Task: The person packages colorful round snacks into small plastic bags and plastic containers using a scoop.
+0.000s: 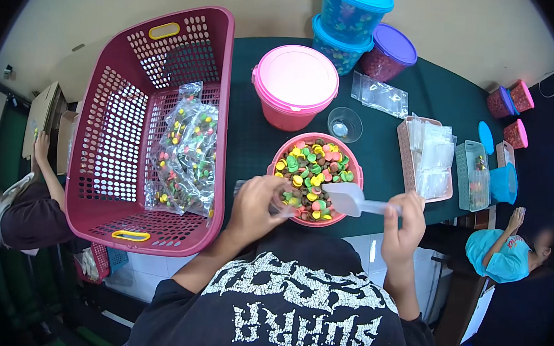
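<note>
Working at near edge of green desk [244,131], wearing black shirt [306,299] with white lettering. Clamping right grip [405,225] round handle of whitish scoop [343,199], holding its blade over right half of open pink tub [358,179] near the desk's near edge. Wrapping left grip [256,204] around clear cup [282,203] at the tub's near-left rim, hiding part of it behind fingers. Seeing yellow, green, pink and brown round pieces [313,166] filling the tub. Showing maroon basket [224,104] at the desk's left edge, holding filled clear bags [191,147]; not telling whether resting on the desk. Having pink tray [407,170] of flat clear packets [434,156] toward right edge. Going farther: seeing glass bowl [345,125] beyond the open tub, pink-lidded bucket [292,109] just left of it, then flat bags [379,95]. Finishing at far edge with two stacked blue-lidded tubs [354,13], having purple-lidded tub [387,55] just right. Seeing turquoise-shirted person [499,254] off right, dark-topped person [36,216] off left.
</note>
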`<state>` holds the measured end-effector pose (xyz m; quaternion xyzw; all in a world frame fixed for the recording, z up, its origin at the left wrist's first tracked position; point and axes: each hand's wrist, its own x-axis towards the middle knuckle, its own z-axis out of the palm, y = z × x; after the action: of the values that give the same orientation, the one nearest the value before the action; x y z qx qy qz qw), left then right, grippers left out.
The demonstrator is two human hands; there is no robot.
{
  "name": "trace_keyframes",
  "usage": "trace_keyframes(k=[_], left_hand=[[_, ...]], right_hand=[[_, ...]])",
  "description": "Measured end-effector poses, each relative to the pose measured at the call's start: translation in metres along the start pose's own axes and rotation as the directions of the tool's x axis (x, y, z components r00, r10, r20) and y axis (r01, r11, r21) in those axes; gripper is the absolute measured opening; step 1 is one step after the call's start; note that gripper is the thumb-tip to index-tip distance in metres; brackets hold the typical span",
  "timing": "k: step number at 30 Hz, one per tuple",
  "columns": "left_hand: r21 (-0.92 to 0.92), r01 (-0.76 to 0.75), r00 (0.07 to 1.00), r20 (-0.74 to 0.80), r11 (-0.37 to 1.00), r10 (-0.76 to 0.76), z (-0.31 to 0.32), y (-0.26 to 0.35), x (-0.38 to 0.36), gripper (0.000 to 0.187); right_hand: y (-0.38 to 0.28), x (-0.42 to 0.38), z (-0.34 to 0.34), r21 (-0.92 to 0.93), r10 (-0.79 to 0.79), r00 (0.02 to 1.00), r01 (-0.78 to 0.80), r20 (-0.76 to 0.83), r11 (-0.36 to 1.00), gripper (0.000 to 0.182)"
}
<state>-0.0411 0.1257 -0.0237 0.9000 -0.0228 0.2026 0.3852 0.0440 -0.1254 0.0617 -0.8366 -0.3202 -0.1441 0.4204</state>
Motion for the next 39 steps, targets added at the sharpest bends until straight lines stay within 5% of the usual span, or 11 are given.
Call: trace_keyframes(k=[7,9,11,13,17,26,39], left_hand=[[0.040,0.048,0.999,0.018,0.998,-0.049,-0.004,-0.003,0.001,0.055],[0.058,0.059,0.997,0.043,0.997,-0.062,0.000,-0.001,0.001,0.057],[0.088,0.071,0.995,0.065,0.994,-0.077,0.003,-0.001,-0.001,0.058],[0.093,0.065,0.990,0.117,0.994,-0.075,0.008,-0.001,-0.002,0.060],[0.113,0.030,0.984,0.170,0.993,-0.049,0.011,-0.003,-0.003,0.063],[0.125,0.023,0.995,0.089,0.992,-0.035,0.009,-0.001,-0.002,0.064],[0.106,-0.040,0.996,0.083,0.994,0.031,0.016,0.006,-0.005,0.063]], right_hand=[[0.054,-0.043,0.027,-0.144,0.332,0.943,-0.332,-0.028,0.932,0.025],[0.069,-0.065,0.045,0.259,0.599,0.800,-0.581,0.012,0.771,0.030],[0.078,-0.078,0.058,0.281,0.633,0.774,-0.613,0.025,0.738,0.033],[0.077,-0.085,0.064,0.469,0.757,0.645,-0.704,0.108,0.533,0.032],[0.088,-0.088,0.062,0.632,0.813,0.556,-0.695,0.170,0.343,0.029],[0.083,-0.069,0.054,0.831,0.809,0.521,-0.550,0.271,0.076,0.027],[0.048,-0.034,0.042,0.712,0.672,0.694,-0.608,0.260,0.352,0.029]])
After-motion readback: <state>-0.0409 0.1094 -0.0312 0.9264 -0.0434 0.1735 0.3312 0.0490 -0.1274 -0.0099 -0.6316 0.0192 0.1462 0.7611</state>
